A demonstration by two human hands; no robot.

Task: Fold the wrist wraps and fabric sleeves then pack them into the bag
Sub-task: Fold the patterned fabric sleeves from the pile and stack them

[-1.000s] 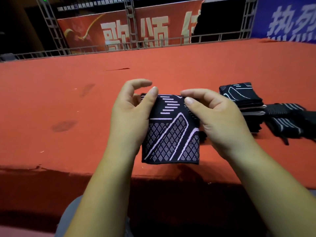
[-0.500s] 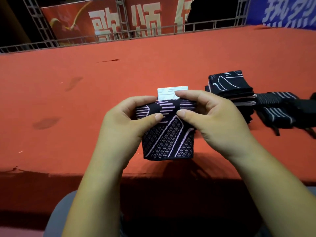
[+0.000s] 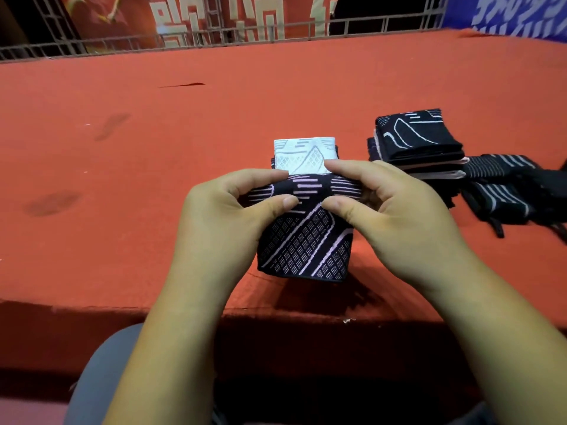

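Note:
A black fabric sleeve with a pale diamond and stripe pattern lies near the front edge of the red surface. My left hand pinches its upper left edge and my right hand pinches its upper right edge, thumbs on top. The top edge is turned toward me, and the sleeve's white inner side shows beyond my fingers. To the right sits a stack of folded black sleeves, and beside that lie black striped wrist wraps.
The red surface has a front edge just below the sleeve and dark scuffs at the left. A metal railing and red and blue banners stand at the back. My grey-clad knee is under the edge.
The sleeve's top edge has been rolled down toward me, exposing its white inner side. The camera has tilted down and the sleeve now lies lower on the surface.

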